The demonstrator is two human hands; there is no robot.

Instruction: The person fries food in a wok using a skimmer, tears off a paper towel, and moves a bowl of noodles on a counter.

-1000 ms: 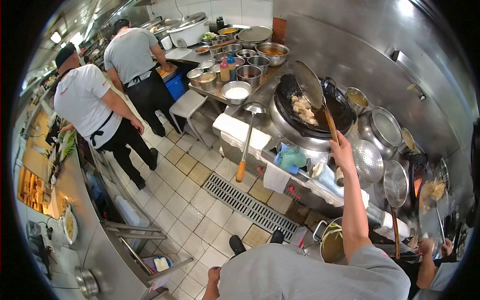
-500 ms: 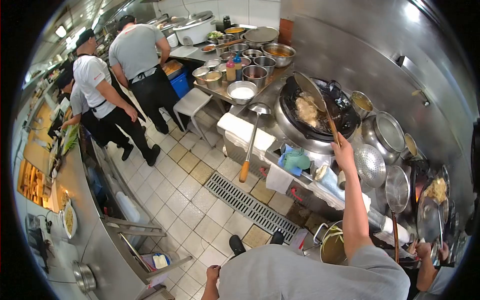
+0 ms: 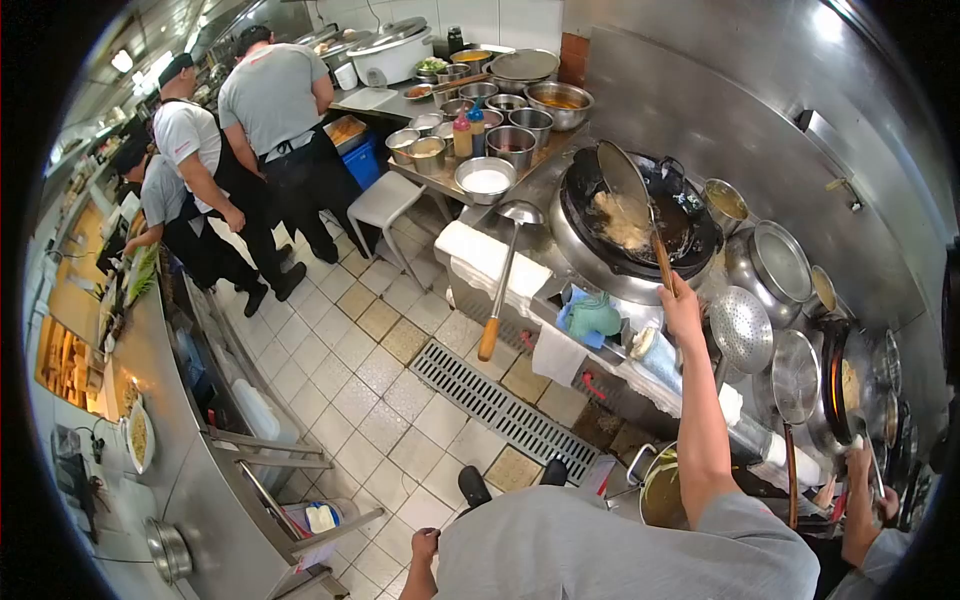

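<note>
My right hand (image 3: 681, 306) is closed around the wooden handle of a round strainer (image 3: 624, 180), which is tilted over a dark wok (image 3: 690, 215). Pale food (image 3: 622, 222) lies in the wok beneath the strainer, in dark liquid. Down at my left side, my left hand (image 3: 426, 543) hangs with its fingers curled, away from any object; whether it holds something small is hidden. A ladle (image 3: 503, 275) with a wooden handle rests across the counter edge beside a white towel (image 3: 492, 258).
Metal bowls (image 3: 486, 180) and squeeze bottles crowd the counter ahead. A stool (image 3: 385, 200) stands beside it. Several people are at the left; another person's hands (image 3: 858, 462) work at a wok on the right. A perforated ladle (image 3: 741, 330) and strainer (image 3: 794, 375) lie nearby.
The strainer has tilted more upright over the wok, and the food has shifted below it. People at the left have moved further away, and one more has come into view. The neighbour's wok has tilted.
</note>
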